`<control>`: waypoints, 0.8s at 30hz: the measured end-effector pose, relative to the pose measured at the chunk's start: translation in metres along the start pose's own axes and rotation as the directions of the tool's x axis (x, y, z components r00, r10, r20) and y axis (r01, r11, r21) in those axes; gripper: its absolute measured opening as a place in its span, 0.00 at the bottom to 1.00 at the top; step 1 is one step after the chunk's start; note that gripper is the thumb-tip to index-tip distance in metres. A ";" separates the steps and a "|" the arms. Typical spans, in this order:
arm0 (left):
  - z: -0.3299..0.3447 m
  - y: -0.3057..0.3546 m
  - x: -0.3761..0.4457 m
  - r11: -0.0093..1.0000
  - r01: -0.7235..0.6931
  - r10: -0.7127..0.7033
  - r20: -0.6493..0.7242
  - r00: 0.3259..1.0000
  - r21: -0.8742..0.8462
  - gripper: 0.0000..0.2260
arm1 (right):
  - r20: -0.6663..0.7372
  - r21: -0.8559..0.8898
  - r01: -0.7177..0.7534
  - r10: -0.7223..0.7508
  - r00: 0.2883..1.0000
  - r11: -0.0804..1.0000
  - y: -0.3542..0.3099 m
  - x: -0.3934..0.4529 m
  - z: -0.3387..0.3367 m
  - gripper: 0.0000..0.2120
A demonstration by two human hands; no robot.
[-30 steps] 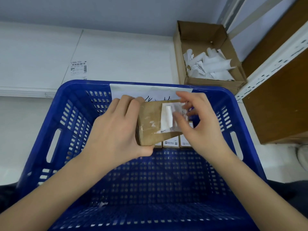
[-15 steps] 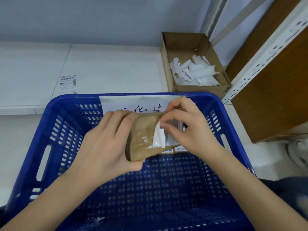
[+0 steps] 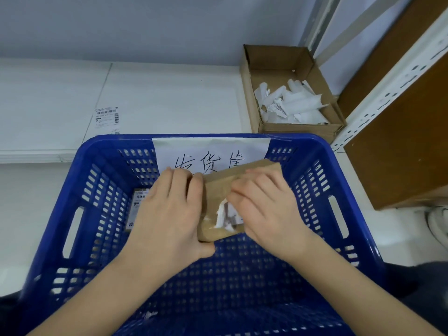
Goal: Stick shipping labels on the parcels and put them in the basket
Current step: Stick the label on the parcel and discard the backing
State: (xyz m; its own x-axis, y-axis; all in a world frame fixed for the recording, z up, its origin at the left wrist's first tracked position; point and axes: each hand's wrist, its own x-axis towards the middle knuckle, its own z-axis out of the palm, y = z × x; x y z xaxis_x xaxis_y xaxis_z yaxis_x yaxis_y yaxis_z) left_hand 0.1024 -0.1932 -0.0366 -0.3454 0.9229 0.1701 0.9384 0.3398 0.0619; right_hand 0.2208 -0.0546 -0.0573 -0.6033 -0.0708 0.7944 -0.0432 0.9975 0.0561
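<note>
Left hand (image 3: 167,214) grips one brown parcel (image 3: 218,192); right hand (image 3: 264,209) pinches its one label (image 3: 224,214) above one basket (image 3: 339,170).

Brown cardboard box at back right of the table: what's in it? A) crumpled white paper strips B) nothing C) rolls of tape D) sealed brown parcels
A: the open brown cardboard box beside the blue plastic basket holds a heap of crumpled white paper strips; no parcels or tape show in it.
</note>
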 end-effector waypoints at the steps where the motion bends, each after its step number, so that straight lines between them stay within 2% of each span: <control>1: 0.003 0.001 -0.001 0.999 -0.031 0.031 -0.005 0.999 0.036 0.49 | 0.009 0.011 0.018 -0.018 1.000 1.000 -0.003 0.000 0.001 0.07; 5: 0.004 0.005 0.001 0.993 -0.110 0.110 -0.004 0.994 0.031 0.51 | 0.103 0.110 -0.039 0.027 0.994 0.993 0.001 0.002 -0.003 0.04; 8: 0.000 0.001 0.004 0.991 -0.134 0.134 -0.001 0.991 0.021 0.49 | 0.262 0.225 -0.278 0.217 0.941 0.934 0.008 0.006 -0.012 0.13; 9: -0.001 -0.002 0.005 0.991 -0.133 0.133 -0.006 0.991 0.025 0.49 | 0.270 0.191 -0.297 0.241 0.932 0.936 0.010 0.008 -0.015 0.16; 11: -0.003 -0.005 0.006 0.992 -0.124 0.124 -0.007 0.992 0.030 0.49 | 0.260 0.065 -0.236 0.212 0.942 0.970 0.016 0.007 -0.017 0.21; 13: -0.002 -0.006 0.005 0.991 -0.127 0.126 0.005 0.992 0.040 0.49 | 0.268 0.008 -0.183 0.174 0.948 0.983 0.023 0.005 -0.015 0.18; 17: -0.004 -0.006 0.006 0.991 -0.125 0.124 0.028 0.992 0.044 0.48 | 0.209 0.045 -0.153 0.141 0.968 0.987 0.024 0.003 -0.014 0.10; 20: -0.004 -0.005 0.006 0.992 -0.122 0.121 0.044 0.992 0.030 0.48 | 0.166 0.079 -0.187 0.172 0.971 0.979 0.025 0.002 -0.012 0.05; 24: -0.001 -0.002 0.005 0.995 -0.099 0.099 0.056 0.994 0.001 0.48 | 0.172 0.083 -0.151 0.135 0.976 0.985 0.026 0.000 -0.013 0.05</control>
State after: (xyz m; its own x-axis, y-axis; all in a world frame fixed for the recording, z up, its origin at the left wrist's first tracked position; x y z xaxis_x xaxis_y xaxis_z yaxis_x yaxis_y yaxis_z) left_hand 0.0990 -0.1890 -0.0343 -0.2506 0.9606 0.1202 0.9680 0.2471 0.0435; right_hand 0.2300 -0.0289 -0.0481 -0.7318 0.0655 0.6784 -0.0179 0.9932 -0.1152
